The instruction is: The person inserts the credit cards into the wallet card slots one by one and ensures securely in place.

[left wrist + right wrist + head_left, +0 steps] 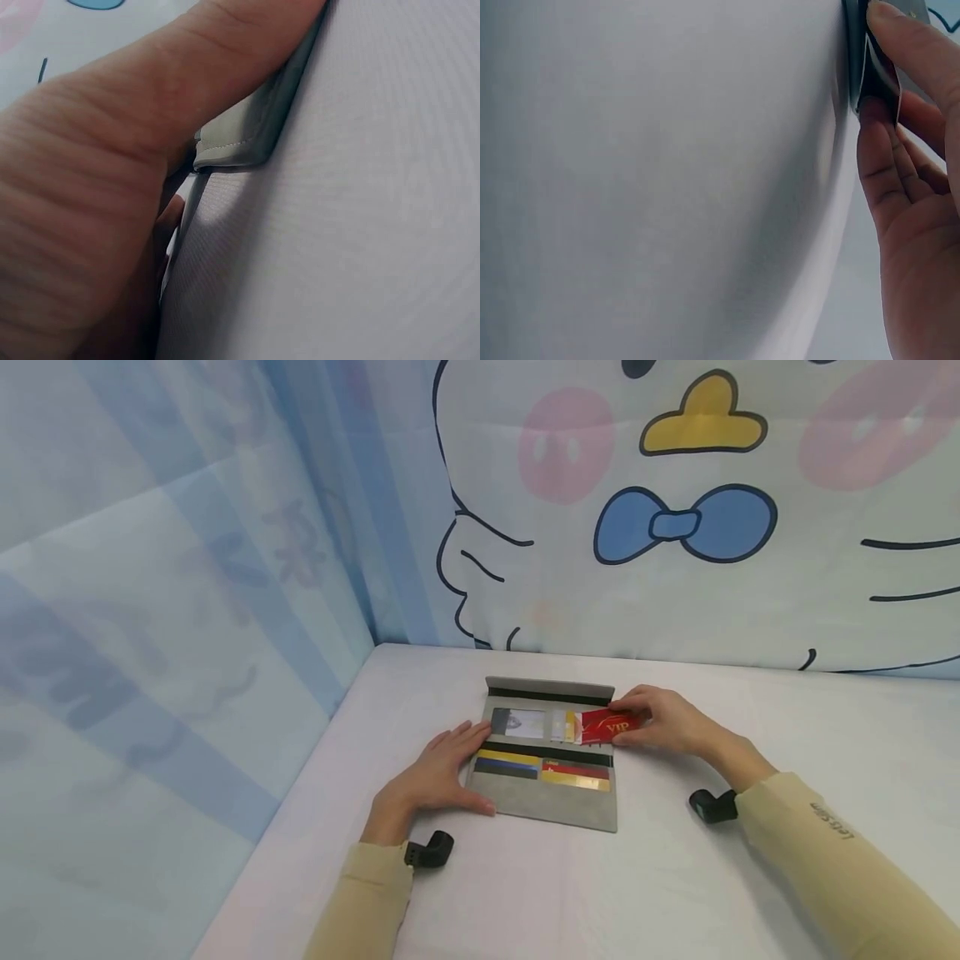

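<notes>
An unfolded grey wallet (555,808) lies on the table, with its narrow flap raised along the far side. My left hand (441,774) rests at the wallet's left edge, fingers extended and thumb near the front left corner. At the right side, my right hand (666,720) pinches a red VIP card (600,725) between thumb and fingers. The card's left part lies over the upper pocket row; whether it sits inside a slot cannot be told. Two striped cards (507,764) (576,774) show in the lower pockets. A photo-like insert (525,723) fills the upper left window.
The wallet lies on a white-covered table (585,893). Behind it hangs a curtain (555,593) with a cartoon print, and another curtain (187,610) borders the table's left edge. Black wrist cameras (430,850) (712,807) sit on both wrists.
</notes>
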The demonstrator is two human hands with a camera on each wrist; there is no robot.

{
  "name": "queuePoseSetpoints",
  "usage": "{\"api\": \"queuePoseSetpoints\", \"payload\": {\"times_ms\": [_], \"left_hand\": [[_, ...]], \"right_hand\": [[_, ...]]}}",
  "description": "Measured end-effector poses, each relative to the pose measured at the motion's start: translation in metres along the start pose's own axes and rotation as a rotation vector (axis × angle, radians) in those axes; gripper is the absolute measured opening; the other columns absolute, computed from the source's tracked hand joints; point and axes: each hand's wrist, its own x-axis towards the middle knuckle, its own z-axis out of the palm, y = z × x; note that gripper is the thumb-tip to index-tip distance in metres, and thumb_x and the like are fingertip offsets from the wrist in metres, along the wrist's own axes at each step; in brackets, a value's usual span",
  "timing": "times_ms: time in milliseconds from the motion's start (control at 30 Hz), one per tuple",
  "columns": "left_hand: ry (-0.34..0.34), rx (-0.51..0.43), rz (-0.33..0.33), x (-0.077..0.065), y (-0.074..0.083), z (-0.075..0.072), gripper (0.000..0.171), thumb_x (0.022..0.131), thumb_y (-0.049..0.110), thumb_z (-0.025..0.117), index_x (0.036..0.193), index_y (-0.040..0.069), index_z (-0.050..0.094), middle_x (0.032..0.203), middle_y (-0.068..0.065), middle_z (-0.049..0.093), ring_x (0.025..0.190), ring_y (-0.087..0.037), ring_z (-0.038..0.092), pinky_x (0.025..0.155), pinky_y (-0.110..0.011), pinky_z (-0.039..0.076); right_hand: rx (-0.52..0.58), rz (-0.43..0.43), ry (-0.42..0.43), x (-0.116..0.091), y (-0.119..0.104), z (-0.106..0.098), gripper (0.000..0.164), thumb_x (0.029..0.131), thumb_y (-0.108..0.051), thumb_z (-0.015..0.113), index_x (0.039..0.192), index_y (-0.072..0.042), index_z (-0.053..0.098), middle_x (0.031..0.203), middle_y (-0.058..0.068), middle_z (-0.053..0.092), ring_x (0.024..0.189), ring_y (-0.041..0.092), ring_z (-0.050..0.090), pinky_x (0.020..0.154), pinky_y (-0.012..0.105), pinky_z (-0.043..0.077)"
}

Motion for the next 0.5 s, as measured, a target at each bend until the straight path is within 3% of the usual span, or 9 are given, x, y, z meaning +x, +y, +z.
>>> {"api": "queuePoseSetpoints", "payload": {"times_ms": [267, 500], "left_hand": [[-0.004, 0.035, -0.02, 0.001, -0.0025, 0.0017, 0.113, 0.062, 0.065, 0.074, 0.15, 0.016, 0.022, 0.154, 0.006, 0.016, 0.141, -0.013, 0.005, 0.113, -0.033, 0.002], [0.005, 0.02, -0.02, 0.0015, -0.0012, 0.0025, 0.114, 0.061, 0.066, 0.074, 0.15, 0.017, 0.022, 0.154, 0.007, 0.017, 0.141, -0.014, 0.005, 0.113, -0.033, 0.003]], "right_hand": [[-0.046, -0.049, 0.027, 0.0033, -0.0082, 0.007, 0.051, 0.073, -0.033, 0.08, 0.113, -0.005, 0.064, 0.101, 0.002, 0.059, 0.087, 0.018, 0.051, 0.071, 0.03, 0.05], [-0.024, -0.065, 0.017, -0.0052, -0.0062, 0.0028, 0.047, 0.076, -0.021, 0.079, 0.116, -0.003, 0.061, 0.106, 0.005, 0.059, 0.083, 0.016, 0.055, 0.072, 0.03, 0.052]]}}
